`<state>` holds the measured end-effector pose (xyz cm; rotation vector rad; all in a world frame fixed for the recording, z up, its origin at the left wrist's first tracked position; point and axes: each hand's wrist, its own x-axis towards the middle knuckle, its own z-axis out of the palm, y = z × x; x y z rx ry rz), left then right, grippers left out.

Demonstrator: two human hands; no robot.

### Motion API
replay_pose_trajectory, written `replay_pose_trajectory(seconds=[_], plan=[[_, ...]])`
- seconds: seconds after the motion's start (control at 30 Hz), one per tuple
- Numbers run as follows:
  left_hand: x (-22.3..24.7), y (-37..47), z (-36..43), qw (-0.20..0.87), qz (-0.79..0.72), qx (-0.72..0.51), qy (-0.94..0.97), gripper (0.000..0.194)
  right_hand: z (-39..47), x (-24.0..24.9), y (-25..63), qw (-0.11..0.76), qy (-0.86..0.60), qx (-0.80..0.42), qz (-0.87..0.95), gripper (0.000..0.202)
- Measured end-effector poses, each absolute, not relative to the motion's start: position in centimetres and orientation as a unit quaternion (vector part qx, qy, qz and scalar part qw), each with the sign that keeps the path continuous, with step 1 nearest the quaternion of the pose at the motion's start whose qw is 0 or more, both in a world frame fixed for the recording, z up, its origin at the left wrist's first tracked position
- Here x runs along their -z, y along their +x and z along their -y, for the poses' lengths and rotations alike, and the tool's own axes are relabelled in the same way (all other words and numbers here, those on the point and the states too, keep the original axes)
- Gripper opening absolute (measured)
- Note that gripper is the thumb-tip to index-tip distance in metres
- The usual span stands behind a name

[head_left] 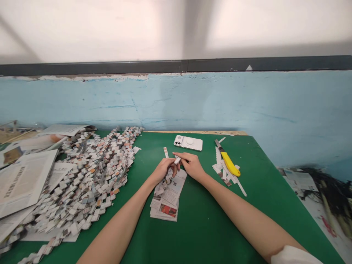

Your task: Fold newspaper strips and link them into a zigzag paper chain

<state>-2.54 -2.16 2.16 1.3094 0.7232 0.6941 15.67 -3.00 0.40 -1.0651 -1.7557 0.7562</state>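
Note:
A small folded paper strip [177, 160] is pinched between my two hands, over the green table. My right hand [193, 165] grips it with thumb and fingers, the index finger stretched toward the left. My left hand [162, 171] curls closed around a short woven paper chain [162, 187], whose lower end hangs below the fingers. Another strip end [165, 151] sticks up above the left hand. Beneath both hands lie cut newspaper pieces [173, 196], one with a red picture. The fingers partly hide where the strip and chain meet.
A long heap of woven paper chain [90, 176] covers the table's left side, beside newspaper sheets [24, 179]. A white phone [195, 144] lies behind my hands. To the right, a yellow-handled knife [230, 164] rests on loose paper strips [218, 168]. A blue wall [192, 102] stands behind.

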Motion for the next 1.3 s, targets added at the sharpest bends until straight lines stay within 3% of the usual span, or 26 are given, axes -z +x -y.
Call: replay_pose_trajectory(seconds=[0.1,0.47,0.87,1.3], plan=[[-2.19,-2.42,2.27,0.663,-0.342,-0.308,0.59,0.054,3.01,-0.5,15.68,0.455,-0.436,-0.303,0.714,0.043],[-1.97,-2.54,2.21,0.652,-0.353,-0.309,0.595,0.046,3.05,-0.83,15.59,0.466,-0.461,-0.321,0.683,0.045],[-1.99,-2.6,2.04,0.656,-0.352,-0.31,0.591,0.045,2.99,-0.77,15.53,0.507,-0.421,-0.458,0.597,0.048],[-1.97,-2.8,1.93,0.655,-0.343,-0.317,0.594,0.046,2.36,-1.03,15.39,0.528,-0.435,-0.511,0.52,0.031]])
